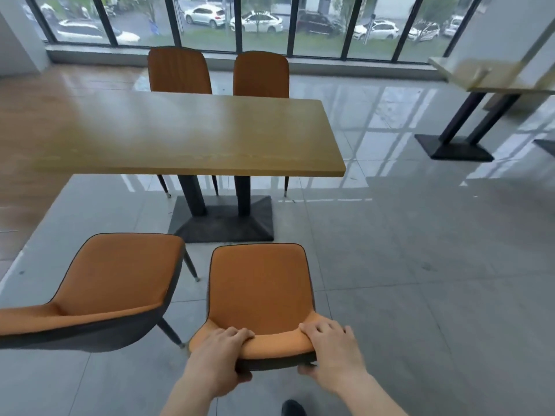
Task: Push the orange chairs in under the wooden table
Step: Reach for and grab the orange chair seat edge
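Note:
A long wooden table (pixel 186 133) on a dark pedestal base (pixel 223 220) stands ahead of me. On my side, an orange chair (pixel 259 283) stands clear of the table's near edge, facing it. My left hand (pixel 220 352) and my right hand (pixel 332 346) both grip the top of its backrest, fingers over the front, thumbs behind. A second orange chair (pixel 117 274) stands to its left, angled and also out from the table. Two more orange chairs (pixel 180 70) (pixel 260 75) sit tucked in along the far side.
Grey tiled floor (pixel 405 265) stretches to the right; wood flooring lies at the left. Another table (pixel 492 76) on a dark base (pixel 453 147) stands at the far right. Tall windows (pixel 264 22) run along the back wall. My dark shoe (pixel 292 409) shows at the bottom.

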### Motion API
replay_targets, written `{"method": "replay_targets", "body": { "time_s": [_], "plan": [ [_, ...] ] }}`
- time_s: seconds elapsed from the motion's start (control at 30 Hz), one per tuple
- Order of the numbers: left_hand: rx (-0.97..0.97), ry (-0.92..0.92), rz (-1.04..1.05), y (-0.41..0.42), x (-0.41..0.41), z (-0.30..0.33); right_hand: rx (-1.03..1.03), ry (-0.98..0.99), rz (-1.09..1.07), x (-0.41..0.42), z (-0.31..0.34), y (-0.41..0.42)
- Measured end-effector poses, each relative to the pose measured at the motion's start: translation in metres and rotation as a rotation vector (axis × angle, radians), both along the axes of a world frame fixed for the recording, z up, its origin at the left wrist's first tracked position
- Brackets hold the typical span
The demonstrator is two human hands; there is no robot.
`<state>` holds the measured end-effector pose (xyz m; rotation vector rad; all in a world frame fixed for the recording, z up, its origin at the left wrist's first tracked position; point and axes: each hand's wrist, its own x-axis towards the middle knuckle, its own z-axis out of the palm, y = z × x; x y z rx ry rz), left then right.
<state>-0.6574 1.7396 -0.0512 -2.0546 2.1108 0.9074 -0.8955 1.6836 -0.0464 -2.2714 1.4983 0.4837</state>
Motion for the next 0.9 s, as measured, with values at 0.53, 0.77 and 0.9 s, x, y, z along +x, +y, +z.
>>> {"method": "replay_targets", "body": {
  "time_s": [0.53,0.77,0.9],
  "plan": [
    [-0.277,-0.073,-0.043,-0.081,0.034,-0.02,-0.232,-0.04,0.05,0.034,-0.035,-0.087],
    [-0.32,-0.086,-0.036,-0.145,0.044,-0.019,-0.278,-0.051,0.059,0.046,-0.032,-0.152],
    [-0.352,-0.108,-0.02,-0.185,0.045,-0.022,-0.287,-0.068,0.057,0.047,-0.032,-0.194]
  ]
}}
